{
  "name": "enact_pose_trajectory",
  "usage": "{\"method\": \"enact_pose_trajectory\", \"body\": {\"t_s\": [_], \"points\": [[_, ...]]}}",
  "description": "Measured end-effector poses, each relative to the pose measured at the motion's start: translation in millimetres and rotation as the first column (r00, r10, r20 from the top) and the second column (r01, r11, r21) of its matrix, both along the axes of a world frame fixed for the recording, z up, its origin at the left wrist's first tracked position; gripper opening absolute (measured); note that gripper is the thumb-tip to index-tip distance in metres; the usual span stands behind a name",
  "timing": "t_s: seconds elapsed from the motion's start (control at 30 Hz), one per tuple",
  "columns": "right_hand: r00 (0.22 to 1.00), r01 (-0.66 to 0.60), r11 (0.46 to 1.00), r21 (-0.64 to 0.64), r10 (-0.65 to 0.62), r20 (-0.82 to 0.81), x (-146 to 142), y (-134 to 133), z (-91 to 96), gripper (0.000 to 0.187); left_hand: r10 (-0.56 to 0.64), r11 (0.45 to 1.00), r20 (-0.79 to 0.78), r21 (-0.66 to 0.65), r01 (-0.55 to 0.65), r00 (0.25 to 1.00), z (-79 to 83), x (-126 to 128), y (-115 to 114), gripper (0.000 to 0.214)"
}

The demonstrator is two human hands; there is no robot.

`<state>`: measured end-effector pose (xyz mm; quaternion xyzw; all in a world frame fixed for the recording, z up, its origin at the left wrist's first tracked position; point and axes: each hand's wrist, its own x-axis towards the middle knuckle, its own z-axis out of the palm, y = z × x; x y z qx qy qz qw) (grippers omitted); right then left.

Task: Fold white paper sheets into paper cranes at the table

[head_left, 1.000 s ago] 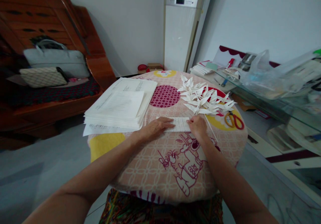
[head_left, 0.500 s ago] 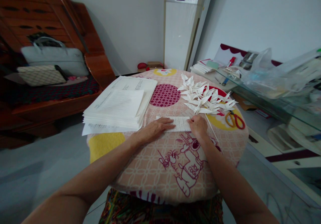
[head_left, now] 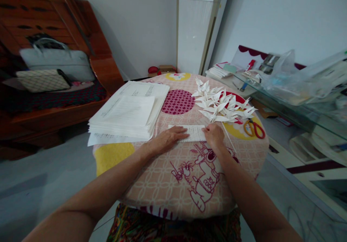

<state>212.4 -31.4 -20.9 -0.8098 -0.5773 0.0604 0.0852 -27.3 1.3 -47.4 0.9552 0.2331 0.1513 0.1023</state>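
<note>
A folded sheet of printed paper (head_left: 194, 133) lies on the cloth-covered round table (head_left: 162, 184) in front of me. My left hand (head_left: 171, 136) rests flat over its left part, fingers stretched out to the right. At the right end of the paper, my right hand (head_left: 214, 134) is closed, with its thumb and fingertips pinching the edge. Beyond that hand sits a heap of folded white paper cranes (head_left: 219, 103). Left of my left hand stands a thick stack of printed sheets (head_left: 127, 108), with smaller cut pieces on top.
Scissors with orange and yellow handles (head_left: 254, 129) lie near the table's right edge. A thin white stick (head_left: 229, 138) is beside my right wrist. To the right stands a cluttered glass-topped cabinet (head_left: 287, 108); a wooden bench (head_left: 108, 74) holding bags is on the left.
Both hands keep nearly the same place on the folded paper. The whole view has shifted very slightly; nothing else has visibly moved.
</note>
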Motion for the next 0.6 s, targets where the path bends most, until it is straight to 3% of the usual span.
{"method": "enact_pose_trajectory", "body": {"t_s": [0.4, 0.6], "points": [[1.000, -0.013, 1.000, -0.007, 0.013, -0.021, 0.3, 0.5, 0.2, 0.027, -0.042, 0.999, -0.004, -0.020, 0.041, 0.999, 7.9, 1.4, -3.3, 0.053], [0.999, -0.017, 1.000, -0.002, 0.017, -0.031, -0.1, 1.9, 0.1, 0.028, -0.070, 0.998, -0.090, -0.006, 0.069, 0.993, 7.2, 2.9, -2.1, 0.059]]}}
